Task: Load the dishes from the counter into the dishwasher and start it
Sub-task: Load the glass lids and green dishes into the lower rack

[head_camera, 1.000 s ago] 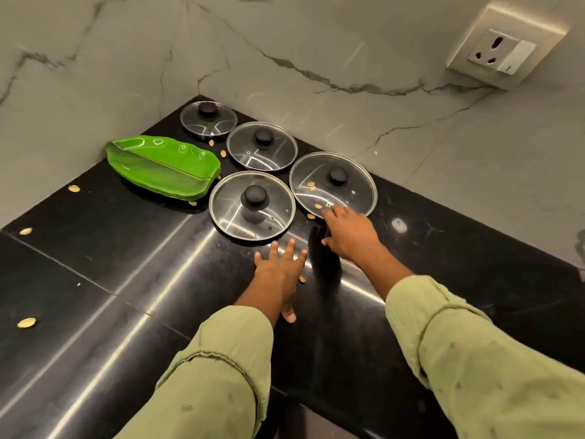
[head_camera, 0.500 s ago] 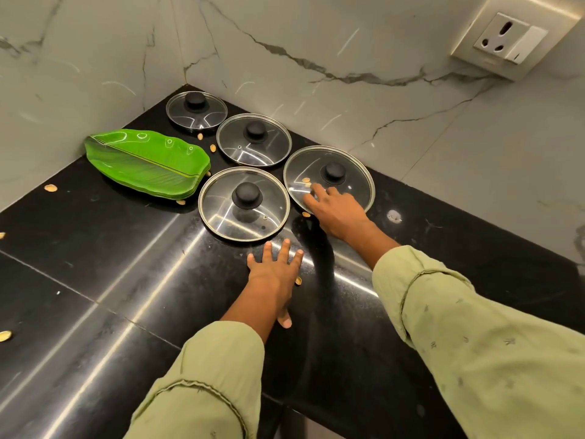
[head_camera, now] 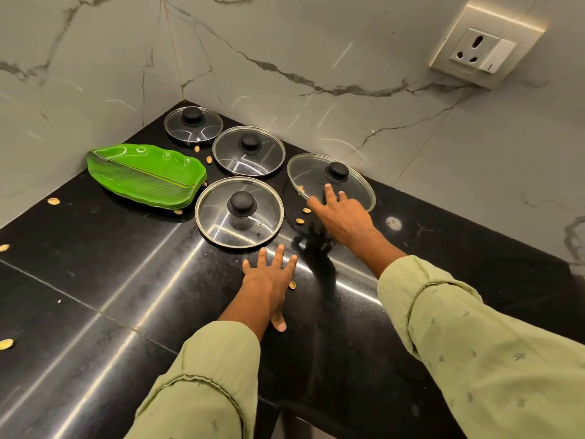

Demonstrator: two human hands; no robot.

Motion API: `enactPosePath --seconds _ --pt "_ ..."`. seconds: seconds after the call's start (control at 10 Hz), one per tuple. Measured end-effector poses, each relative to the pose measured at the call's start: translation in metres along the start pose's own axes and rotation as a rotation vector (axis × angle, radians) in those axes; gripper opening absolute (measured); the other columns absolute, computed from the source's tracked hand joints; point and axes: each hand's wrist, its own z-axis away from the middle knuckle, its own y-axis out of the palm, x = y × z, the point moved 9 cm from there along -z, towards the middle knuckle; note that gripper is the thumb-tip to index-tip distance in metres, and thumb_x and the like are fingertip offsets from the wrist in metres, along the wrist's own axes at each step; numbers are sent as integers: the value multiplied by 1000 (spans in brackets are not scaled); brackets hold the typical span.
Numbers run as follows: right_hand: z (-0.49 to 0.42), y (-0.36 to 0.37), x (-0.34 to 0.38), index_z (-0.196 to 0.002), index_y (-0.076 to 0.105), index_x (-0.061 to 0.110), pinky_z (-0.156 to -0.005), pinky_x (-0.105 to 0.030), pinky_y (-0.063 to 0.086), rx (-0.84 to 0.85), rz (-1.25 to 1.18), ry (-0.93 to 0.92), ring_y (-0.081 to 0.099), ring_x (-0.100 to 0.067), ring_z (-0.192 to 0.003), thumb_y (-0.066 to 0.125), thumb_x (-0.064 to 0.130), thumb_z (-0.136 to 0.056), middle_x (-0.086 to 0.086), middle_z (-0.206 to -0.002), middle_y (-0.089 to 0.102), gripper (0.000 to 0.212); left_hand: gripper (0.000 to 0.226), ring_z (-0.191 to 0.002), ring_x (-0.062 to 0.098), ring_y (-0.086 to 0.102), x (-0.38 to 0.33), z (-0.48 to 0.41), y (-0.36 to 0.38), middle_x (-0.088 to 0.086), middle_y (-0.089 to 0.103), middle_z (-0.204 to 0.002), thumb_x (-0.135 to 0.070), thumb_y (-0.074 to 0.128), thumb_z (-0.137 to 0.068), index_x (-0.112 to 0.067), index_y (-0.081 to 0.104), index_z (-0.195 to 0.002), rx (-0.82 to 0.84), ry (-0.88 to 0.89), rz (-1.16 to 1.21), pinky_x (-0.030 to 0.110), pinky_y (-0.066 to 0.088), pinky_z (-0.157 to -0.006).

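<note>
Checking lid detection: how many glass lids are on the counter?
4: back corner lid; middle lid beside it; front lid by the green plates; right lid, touched by the right hand. None look hidden.

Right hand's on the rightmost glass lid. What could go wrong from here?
1. The right hand lies on the glass of the right lid, not its knob; the lid may slip onto the counter.
2. The front lid and middle lid sit close beside it; lifting could knock them.
3. Shell bits by its rim may ride along.
</note>
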Motion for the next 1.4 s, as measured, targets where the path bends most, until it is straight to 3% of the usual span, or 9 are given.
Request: enactPosePath --seconds 0.2,0.4,0.6,0.7,0.8,0.9,1.1,1.2,1.4 --pt "7 -15 -29 -150 13 9 -77 -49 54 -76 -21 171 63 -49 -102 55 -1 -92 -41 -138 41 72 142 -146 44 -21 -1 0 -1 8 -31 -160 -42 89 -67 -25 -22 -154 -8 1 -4 68 5 -116" --pt "25 -58 -98 -120 49 2 -61 -42 50 -354 -227 471 67 -39 -76 46 3 -97 -18 -90 68 23 143 -146 43 -22 0 1 -1 7 -31 -160 -43 89 -66 -26 -22 -154 -4 -2 -1 68 5 -117" --pt "78 -41 -160 -106 55 7 -70 -44 52 -522 -771 917 57 -28 -79 48 15 -95 -10 -90 57 15 142 -146 41 -23 0 4 -2 6 -31 -160 -41 89 -67 -25 -22 -154 -4 -2 5 66 5 -118" --pt "101 8 -157 -89 58 11 -70 -47 57 -547 -1188 1066 64 -33 -75 47 31 -79 -9 -84 65 25 142 -147 41 -23 -1 4 -2 6 -32 -160 -41 89 -67 -25 -22 -154 -2 -5 -8 65 5 -118" --pt "127 44 -125 -85 57 8 -49 -40 58 -597 -1719 1127 67 -24 -54 44 11 -88 -14 -68 65 13 143 -147 41 -21 -1 3 -2 7 -31 -160 -40 90 -67 -25 -22 -154 -7 -15 -28 66 7 -118" --pt "154 63 -81 -88 54 6 -38 -22 46 -557 -1990 1119 65 -13 -46 39 3 -94 -14 -70 64 17 144 -149 42 -14 -3 6 -6 10 -25 -162 -43 90 -65 -22 -20 -155 -37 -45 -104 65 9 -118" --pt "203 96 -36 -104 53 4 -46 -27 53 -588 -2303 1112 71 -19 -61 40 0 -94 -18 -82 68 16 128 -153 34 2 -15 35 -12 9 -9 -166 -42 83 -74 -16 -10 -158 -276 -94 -153 59 8 -120" --pt "236 107 -31 -107 57 5 -58 -39 60 -592 -2368 1120 72 -27 -74 45 0 -93 -17 -88 72 19 97 -153 30 3 -21 62 -3 8 -6 -166 -45 62 -92 -17 -2 -159 -453 -164 8 54 9 -122" --pt "298 121 -39 -102 54 6 -63 -40 60 -615 -2403 1063 73 -30 -73 44 4 -94 -23 -91 72 13 81 -153 28 -2 -78 106 28 6 -7 -166 -56 40 -99 -19 1 -159 -593 -161 32 51 4 -122"
